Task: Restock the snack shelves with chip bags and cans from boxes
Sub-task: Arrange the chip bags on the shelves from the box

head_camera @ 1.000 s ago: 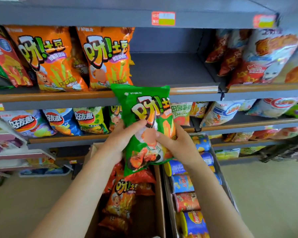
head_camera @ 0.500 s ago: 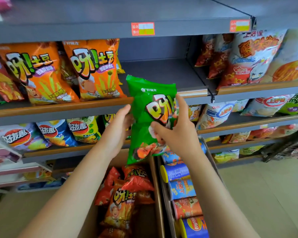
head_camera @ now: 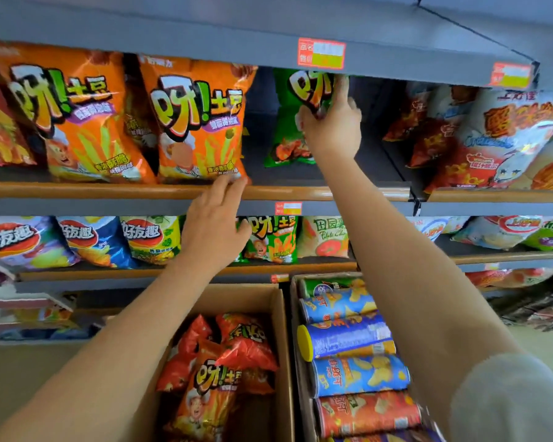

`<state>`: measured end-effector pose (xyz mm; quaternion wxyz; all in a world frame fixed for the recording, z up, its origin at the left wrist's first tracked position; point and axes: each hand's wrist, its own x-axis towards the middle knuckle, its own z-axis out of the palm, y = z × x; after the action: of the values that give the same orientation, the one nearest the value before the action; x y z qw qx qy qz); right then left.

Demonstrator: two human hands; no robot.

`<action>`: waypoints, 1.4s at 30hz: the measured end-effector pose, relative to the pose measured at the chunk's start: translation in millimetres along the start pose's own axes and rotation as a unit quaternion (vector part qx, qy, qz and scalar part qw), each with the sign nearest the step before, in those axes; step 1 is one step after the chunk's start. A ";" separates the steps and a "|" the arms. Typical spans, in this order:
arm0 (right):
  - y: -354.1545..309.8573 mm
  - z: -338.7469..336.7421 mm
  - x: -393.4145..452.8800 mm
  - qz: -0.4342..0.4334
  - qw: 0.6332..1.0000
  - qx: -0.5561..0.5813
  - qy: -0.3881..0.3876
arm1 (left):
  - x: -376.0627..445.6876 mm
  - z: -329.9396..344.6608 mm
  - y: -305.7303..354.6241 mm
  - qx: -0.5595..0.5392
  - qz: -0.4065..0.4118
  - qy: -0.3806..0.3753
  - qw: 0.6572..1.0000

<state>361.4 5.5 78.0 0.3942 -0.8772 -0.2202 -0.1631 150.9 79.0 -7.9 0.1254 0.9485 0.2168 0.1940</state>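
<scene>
The right hand [head_camera: 331, 129] is gripping the green chip bag [head_camera: 292, 119] by its right edge, fingers curled round the foil and thumb on the front, and is standing it upright in the gap on the upper shelf [head_camera: 173, 190], between the orange chip bag [head_camera: 198, 122] on the left and the red and white bags [head_camera: 479, 135] on the right. The left hand [head_camera: 216, 223] is hanging open with fingers relaxed — its fingertips are just at the shelf's wooden lip, near the orange bag's lower corner, holding nothing.

To do this step well, the bag's base probably needs seating flat on the shelf, pushed far enough back to sit behind the lip, facing front; letting go while it is leaning would likely tip it forward.

Half a second earlier both hands were holding the green bag below the shelf edge, in front of the lower row; now the bag is sitting inside the gap and the left hand has let go. Nearer, the cardboard box of chip bags [head_camera: 281, 362] and the box of cans [head_camera: 351, 339] are waiting, both well stocked.
</scene>
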 end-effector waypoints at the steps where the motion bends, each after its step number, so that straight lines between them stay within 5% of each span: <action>1: 0.0 11.6 7.6 0.000 1.000 -0.004 -0.001 | 1.5 0.2 -1.5 -0.004 0.002 0.004 1.000; 13: -5.0 93.0 51.8 0.069 0.992 0.104 0.000 | 5.8 0.5 -6.3 -0.010 -0.001 -0.003 1.000; 19: 4.2 86.3 59.1 0.169 0.967 0.189 -0.024 | 6.0 -0.2 -4.8 -0.001 -0.004 -0.018 1.000; 27: -15.6 34.7 -28.4 0.163 0.941 0.294 -0.033 | -7.0 -2.0 -10.0 -0.070 0.021 0.022 0.997; 29: -20.9 12.9 -86.4 0.142 0.915 0.368 -0.088 | -33.7 5.7 -19.8 -0.115 0.007 0.082 0.990; 31: -19.4 -0.2 -157.1 0.141 0.892 0.395 -0.167 | -75.6 26.8 -37.6 -0.120 -0.060 0.065 0.989; 34: 11.5 20.7 -259.7 0.207 0.865 0.354 -0.290 | -143.8 66.8 -70.2 -0.165 -0.295 -0.134 0.932; 38: 85.8 95.9 -358.5 0.394 0.801 0.146 -0.427 | -225.7 132.5 -114.9 -0.205 -0.458 -0.297 0.813; 39: 103.1 111.7 -376.4 0.462 0.762 0.113 -0.440 | -239.6 146.9 -121.4 -0.219 -0.484 -0.310 0.788; 42: 135.3 136.7 -409.6 0.694 0.568 0.199 -0.395 | -267.4 178.9 -129.2 -0.222 -0.514 -0.361 0.746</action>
<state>98.4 -75.8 -281.1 0.4248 -0.6368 0.2960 0.5713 -42.5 41.5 -293.1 0.4816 0.6381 0.5613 -0.2140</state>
